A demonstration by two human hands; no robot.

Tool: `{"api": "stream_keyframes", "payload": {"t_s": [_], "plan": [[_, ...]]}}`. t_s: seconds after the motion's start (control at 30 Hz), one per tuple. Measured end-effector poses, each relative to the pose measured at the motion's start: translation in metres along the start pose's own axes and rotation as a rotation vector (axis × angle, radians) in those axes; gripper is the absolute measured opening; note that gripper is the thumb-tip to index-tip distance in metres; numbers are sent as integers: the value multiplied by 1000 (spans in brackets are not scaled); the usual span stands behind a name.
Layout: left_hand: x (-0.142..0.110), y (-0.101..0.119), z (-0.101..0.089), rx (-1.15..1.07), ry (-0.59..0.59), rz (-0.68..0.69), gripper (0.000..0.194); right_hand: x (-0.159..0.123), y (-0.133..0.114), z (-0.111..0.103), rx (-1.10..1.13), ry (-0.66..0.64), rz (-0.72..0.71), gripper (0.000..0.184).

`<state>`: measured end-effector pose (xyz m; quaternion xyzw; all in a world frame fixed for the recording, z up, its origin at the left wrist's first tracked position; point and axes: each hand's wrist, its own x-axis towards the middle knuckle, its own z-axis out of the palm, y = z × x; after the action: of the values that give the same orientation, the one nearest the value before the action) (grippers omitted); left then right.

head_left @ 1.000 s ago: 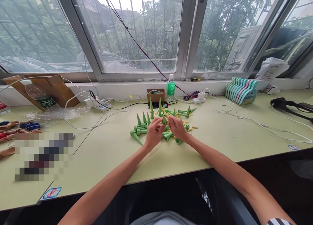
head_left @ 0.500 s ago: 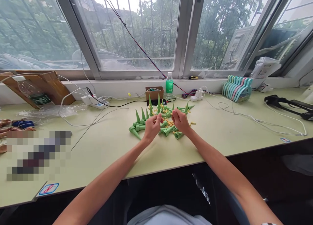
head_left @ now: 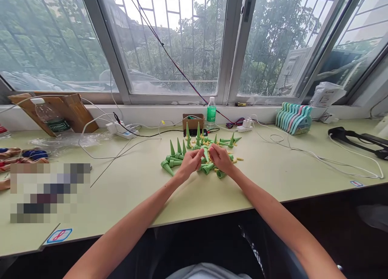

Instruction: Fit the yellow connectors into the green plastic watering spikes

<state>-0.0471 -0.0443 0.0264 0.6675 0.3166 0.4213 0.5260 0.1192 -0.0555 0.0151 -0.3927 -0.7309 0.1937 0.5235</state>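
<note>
My left hand (head_left: pixel 192 163) is closed, thumb and fingers pinching a green plastic cone-shaped spike (head_left: pixel 206 154) that shows between my hands. Close beside it, my right hand (head_left: pixel 221 158) is also closed, its fingertips at the spike's upper end around a small yellow piece, mostly hidden by the fingers. Several green spikes lie to the left of my hands, one of them a tilted spike (head_left: pixel 167 168). Behind stand upright spikes, among them a tall one (head_left: pixel 198 134) with yellow at its base. Loose yellow pieces (head_left: pixel 239 159) lie to the right, and my hands cover part of the pile.
Behind the pile are a small cardboard box (head_left: pixel 193 121) and a green-labelled bottle (head_left: pixel 211 112). White cables (head_left: pixel 321 155) run across the right of the table (head_left: pixel 121 206). Turquoise and pink plastic pieces (head_left: pixel 293 118) stand near the window; a black frame-like object (head_left: pixel 357 141) lies far right.
The view has tilted up slightly. My hands have drawn closer together, and a green spike now shows between them. The surrounding spikes look unmoved.
</note>
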Motion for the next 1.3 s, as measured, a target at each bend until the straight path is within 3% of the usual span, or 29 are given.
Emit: {"api": "stream_keyframes", "payload": {"t_s": [0.17,0.37,0.5,0.73,0.9,1.1,1.3], "plan": [[1,-6,-1,60,56,74,41,1,0,2,-11,21,44,45],[4,-13,3,188,174,313,34,3,-3,4,-35,71,77,53],[4,-14,6,250,219,370,32,5,-1,4,-41,100,88,55],[0,-7,12,298,241,348,35,5,-2,5,-41,137,50,50],[-2,-3,14,136,272,231,37,4,-3,3,19,177,57,47],[-2,3,12,-37,178,-4,63,1,-3,3,-5,83,6,46],[-6,8,11,-94,73,-92,53,-1,-5,4,1,46,23,45]]}}
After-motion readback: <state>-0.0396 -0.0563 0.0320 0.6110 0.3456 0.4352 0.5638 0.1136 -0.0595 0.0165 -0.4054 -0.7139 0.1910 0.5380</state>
